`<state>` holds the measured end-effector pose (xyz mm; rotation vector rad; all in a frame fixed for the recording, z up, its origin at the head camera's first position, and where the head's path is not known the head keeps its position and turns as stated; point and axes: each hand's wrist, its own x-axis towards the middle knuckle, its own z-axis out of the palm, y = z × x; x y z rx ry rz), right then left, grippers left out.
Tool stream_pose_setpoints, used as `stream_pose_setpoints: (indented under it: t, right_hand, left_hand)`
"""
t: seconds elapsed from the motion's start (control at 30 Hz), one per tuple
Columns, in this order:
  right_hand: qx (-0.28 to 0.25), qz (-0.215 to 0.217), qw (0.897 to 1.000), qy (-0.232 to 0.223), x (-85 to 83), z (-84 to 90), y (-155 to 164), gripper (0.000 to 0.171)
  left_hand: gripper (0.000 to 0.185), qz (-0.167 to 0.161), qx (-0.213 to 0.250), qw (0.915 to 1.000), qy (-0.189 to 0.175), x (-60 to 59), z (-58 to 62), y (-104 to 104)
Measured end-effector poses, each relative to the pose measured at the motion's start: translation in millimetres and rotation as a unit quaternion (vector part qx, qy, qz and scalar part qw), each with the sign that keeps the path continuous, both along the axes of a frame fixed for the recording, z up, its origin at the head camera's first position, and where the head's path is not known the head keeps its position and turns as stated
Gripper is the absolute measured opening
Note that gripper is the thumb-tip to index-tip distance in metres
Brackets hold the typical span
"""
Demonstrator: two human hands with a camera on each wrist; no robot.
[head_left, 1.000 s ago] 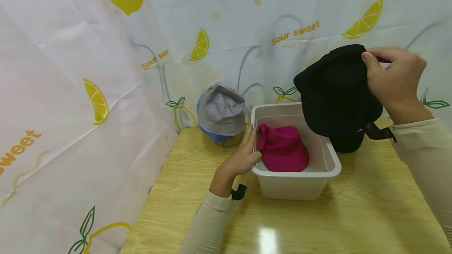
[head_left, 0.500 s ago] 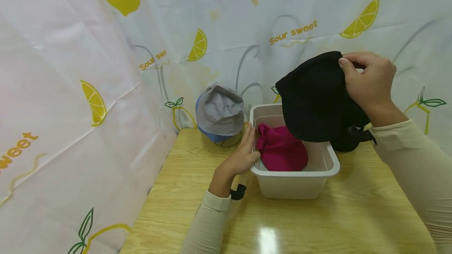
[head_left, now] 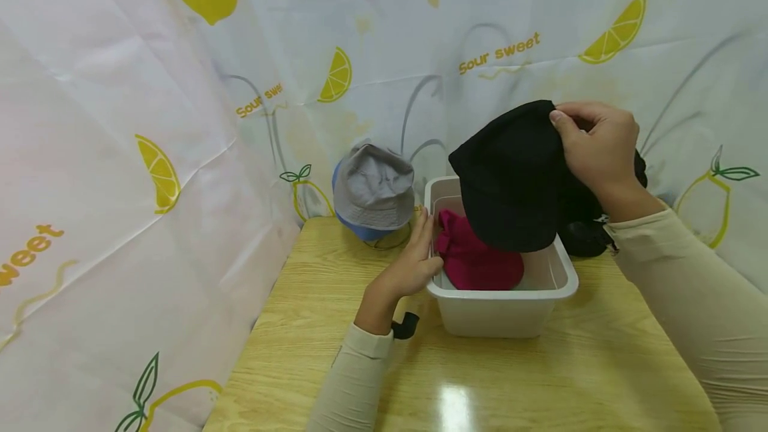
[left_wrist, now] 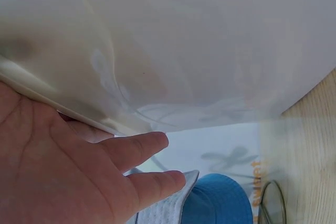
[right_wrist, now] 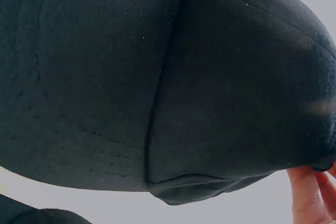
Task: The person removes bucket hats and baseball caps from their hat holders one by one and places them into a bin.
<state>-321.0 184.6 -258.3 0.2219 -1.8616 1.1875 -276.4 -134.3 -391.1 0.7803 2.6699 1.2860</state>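
A black cap (head_left: 507, 179) hangs over the white plastic bin (head_left: 498, 315), brim downward. My right hand (head_left: 600, 145) pinches the cap at its upper edge between thumb and fingers. In the right wrist view the cap's crown and brim fill most of the picture, with fingertips (right_wrist: 307, 195) at its edge. Inside the bin lies a magenta cap (head_left: 480, 259), partly hidden behind the black one. My left hand (head_left: 411, 265) rests against the bin's left side with fingers extended. The left wrist view shows those straight fingers along the bin wall (left_wrist: 184, 51).
A grey bucket hat (head_left: 378, 189) sits over a blue hat (head_left: 367, 232) on a wire stand (head_left: 390, 242), left of the bin. Another black hat (head_left: 585, 239) stands behind the bin's right side. A lemon-print curtain (head_left: 372, 32) backs the wooden table (head_left: 312, 325).
My right hand has carried the black cap left and slightly down, from the bin's right side to above the magenta cap. The left hand stays at the bin's side.
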Motion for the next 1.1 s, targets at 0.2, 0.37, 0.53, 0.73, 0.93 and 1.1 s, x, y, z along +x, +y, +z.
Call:
stream_pose_setpoints:
  t: [0.2,0.37,0.53,0.73,0.93,1.1]
  right_hand:
    - [0.001,0.023,0.999,-0.026,0.1,-4.0,-8.8,0.024]
    - [0.030,0.017,0.998,-0.047,-0.9,-14.7,-12.0,0.024]
    - [0.060,0.009,0.996,-0.059,-3.3,-23.1,-11.8,0.025]
    - [0.098,0.023,0.992,-0.075,-6.6,-33.3,-9.6,0.023]
    - [0.148,0.021,0.987,-0.066,-9.8,-42.0,-11.3,0.019]
    - [0.192,0.028,0.978,-0.078,-11.2,-42.8,-15.8,0.020]
  left_hand:
    - [0.096,0.001,-0.003,1.0000,0.000,-0.2,-0.4,-0.1]
    - [0.095,-0.003,-0.001,1.0000,-0.003,1.2,0.8,-0.3]
    - [0.095,-0.004,-0.006,1.0000,-0.005,2.3,2.5,0.1]
    - [0.096,-0.002,-0.009,1.0000,-0.002,1.5,1.3,-0.2]
    - [0.096,-0.005,-0.002,1.0000,-0.006,1.3,0.2,-0.7]
    - [0.097,-0.008,0.004,0.9999,-0.005,0.4,0.5,-0.7]
